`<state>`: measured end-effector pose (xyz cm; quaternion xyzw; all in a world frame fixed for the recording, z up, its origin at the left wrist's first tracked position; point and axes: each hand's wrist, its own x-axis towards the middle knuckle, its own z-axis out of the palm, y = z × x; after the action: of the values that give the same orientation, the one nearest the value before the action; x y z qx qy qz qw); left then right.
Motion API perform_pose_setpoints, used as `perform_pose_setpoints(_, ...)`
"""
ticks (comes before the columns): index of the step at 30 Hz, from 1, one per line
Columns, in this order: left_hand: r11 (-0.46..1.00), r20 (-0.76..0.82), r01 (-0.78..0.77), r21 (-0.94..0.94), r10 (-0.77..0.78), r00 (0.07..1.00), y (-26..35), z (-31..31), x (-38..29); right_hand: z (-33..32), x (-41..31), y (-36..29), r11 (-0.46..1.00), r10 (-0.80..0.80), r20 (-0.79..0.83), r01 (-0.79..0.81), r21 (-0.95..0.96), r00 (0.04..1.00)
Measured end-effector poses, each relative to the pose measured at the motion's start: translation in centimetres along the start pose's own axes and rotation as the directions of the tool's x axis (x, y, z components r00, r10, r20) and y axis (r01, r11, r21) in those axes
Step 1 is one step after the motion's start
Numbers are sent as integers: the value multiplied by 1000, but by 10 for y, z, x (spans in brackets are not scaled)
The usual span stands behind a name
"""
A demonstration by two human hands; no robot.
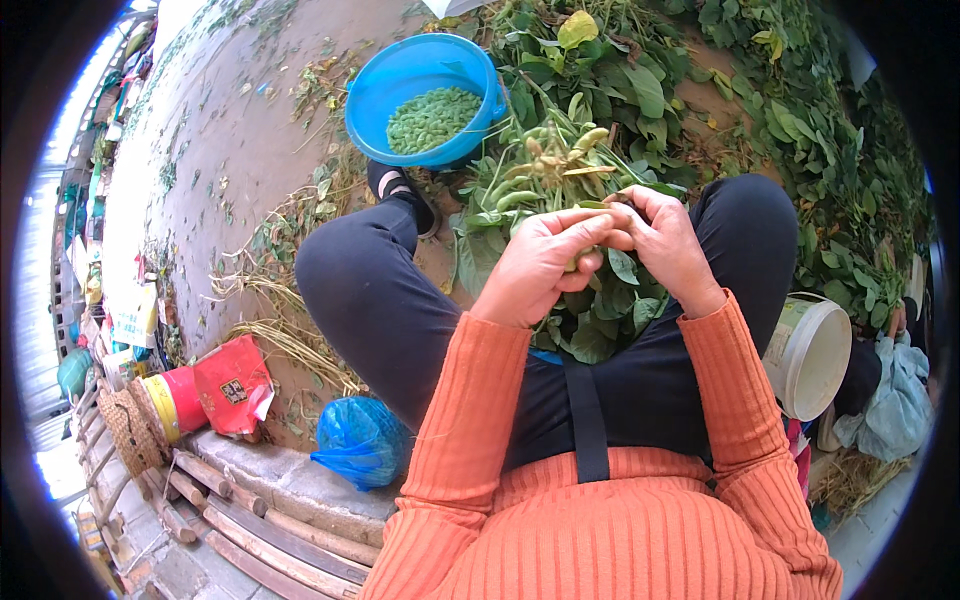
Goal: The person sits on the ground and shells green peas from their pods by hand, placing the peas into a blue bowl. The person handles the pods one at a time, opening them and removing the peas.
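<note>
My left hand (pixel 551 259) and my right hand (pixel 660 236) meet over my lap. The fingertips of both pinch a green bean pod (pixel 592 205), and more green shows under the curled fingers of my left hand. Just beyond them lies a bunch of leafy bean stalks (pixel 551 161) with plump green pods on it, its leaves running down between my thighs. A blue plastic bucket (pixel 364 82) stands past my left foot, with shelled green beans (pixel 433 118) in the bottom.
Piled bean plants (pixel 795 142) fill the far right. A white plastic bucket (pixel 823 360) lies tipped beside my right thigh. At my left are a knotted blue plastic bag (pixel 362 442), a red bag (pixel 234 382), dry stalks (pixel 289 349) and wooden poles (pixel 277 544). Part of another person shows at right.
</note>
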<state>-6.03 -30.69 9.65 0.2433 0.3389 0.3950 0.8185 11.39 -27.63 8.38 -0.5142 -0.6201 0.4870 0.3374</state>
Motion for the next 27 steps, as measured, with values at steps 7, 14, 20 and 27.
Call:
perform_pose_setpoints(7, 991, -275, -90, 103, 116, 955, -20, -20, 13, 8, -5, -13, 994, -25, -75, 17, -107, 997)
perform_pose_setpoints(14, 989, -293, -93, 115, 124, 948, -24, -26, 16, 26, -16, -9, 998, -25, -29, 23, -53, 999)
perform_pose_setpoints(20, 986, -347, -52, 158, 105, 932, -27, -31, 18, 33, -23, -1, 998, 21, 31, -23, 63, 999)
perform_pose_setpoints(27, 993, -351, 16, 119, 27, 936, -32, -38, 22, 14, 8, 8, 933, 36, 211, 43, -358, 977)
